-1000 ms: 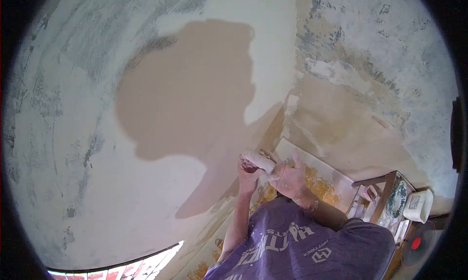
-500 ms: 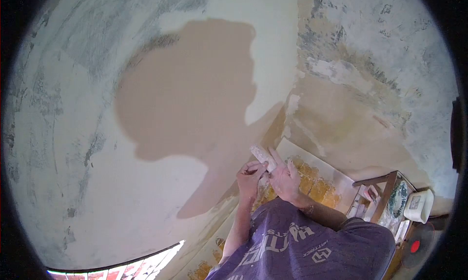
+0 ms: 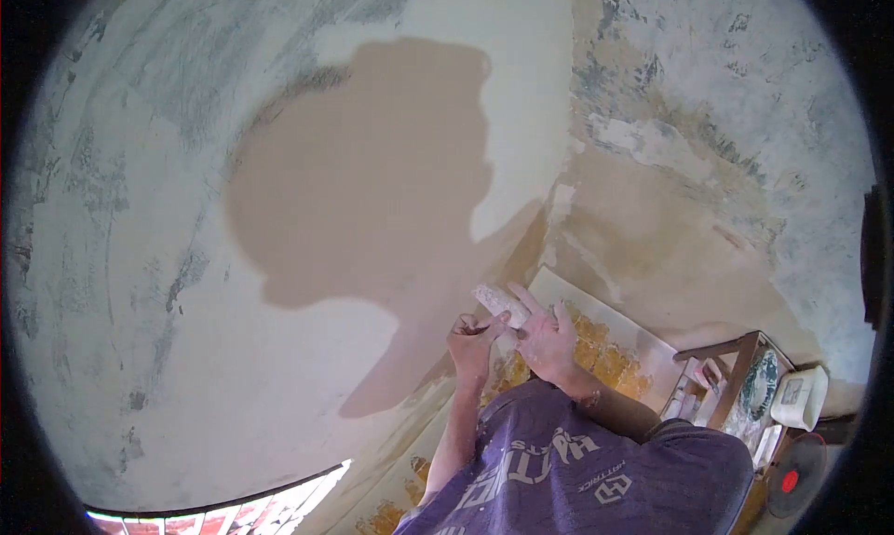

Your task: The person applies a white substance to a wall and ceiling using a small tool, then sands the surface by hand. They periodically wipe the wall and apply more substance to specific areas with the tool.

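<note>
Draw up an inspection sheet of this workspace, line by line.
Surface: left wall and right wall unevenly coated, grey and tan patches showing; panel below has yellow-orange patches.
Job's things: one pale, roughly cylindrical piece, rough-surfaced, between the hands.
Clutter: brown-framed rack at right, small items inside, too small to name; white tub beside it.
Hands: left hand has fingertips pinched together at the piece's lower end; right hand is open, palm in view, against the piece; whitish residue on right forearm.
Cables: nothing seen.
Surroundings: large shadow across left wall; barred opening lower left; red-centred disc lower right.
</note>
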Demonstrator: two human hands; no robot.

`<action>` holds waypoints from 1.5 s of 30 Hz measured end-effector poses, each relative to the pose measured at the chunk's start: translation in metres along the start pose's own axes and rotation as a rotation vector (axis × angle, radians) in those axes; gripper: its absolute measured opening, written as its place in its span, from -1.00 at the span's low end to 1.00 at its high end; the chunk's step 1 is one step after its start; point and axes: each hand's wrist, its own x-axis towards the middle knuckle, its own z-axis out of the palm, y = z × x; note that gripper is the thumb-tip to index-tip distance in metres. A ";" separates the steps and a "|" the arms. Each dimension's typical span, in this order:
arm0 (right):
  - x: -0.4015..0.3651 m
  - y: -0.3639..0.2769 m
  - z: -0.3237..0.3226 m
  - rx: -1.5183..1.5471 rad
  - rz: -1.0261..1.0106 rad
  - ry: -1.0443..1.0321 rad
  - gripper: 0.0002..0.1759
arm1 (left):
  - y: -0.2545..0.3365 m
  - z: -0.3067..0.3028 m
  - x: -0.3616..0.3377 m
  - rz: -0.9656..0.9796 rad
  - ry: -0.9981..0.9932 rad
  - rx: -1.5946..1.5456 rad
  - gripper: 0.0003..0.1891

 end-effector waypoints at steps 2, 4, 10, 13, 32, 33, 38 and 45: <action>0.001 -0.003 0.000 0.058 0.040 0.040 0.01 | 0.001 -0.003 0.001 0.033 0.004 0.096 -0.57; 0.002 -0.003 -0.001 0.070 0.058 0.075 -0.01 | 0.005 0.000 0.000 0.073 0.014 0.143 -0.56; 0.001 -0.006 0.010 0.055 0.054 0.102 0.01 | 0.012 0.001 -0.002 0.106 -0.033 0.129 -0.55; 0.000 -0.006 0.009 0.129 0.089 0.110 0.03 | -0.001 -0.007 0.009 0.038 -0.163 0.008 -0.60; -0.003 -0.006 0.002 0.555 0.139 0.050 -0.01 | -0.026 0.007 0.005 -0.043 -0.185 -0.199 -0.91; -0.004 -0.007 0.004 0.526 0.136 0.061 -0.02 | -0.021 0.011 0.003 -0.047 -0.165 -0.186 -0.90; -0.009 -0.007 0.002 0.315 0.107 0.113 -0.04 | -0.032 -0.014 0.007 -0.019 -0.208 0.120 -0.87; -0.011 -0.007 0.004 0.630 0.154 0.155 0.00 | -0.042 -0.001 0.005 -0.140 -0.234 -0.318 -0.86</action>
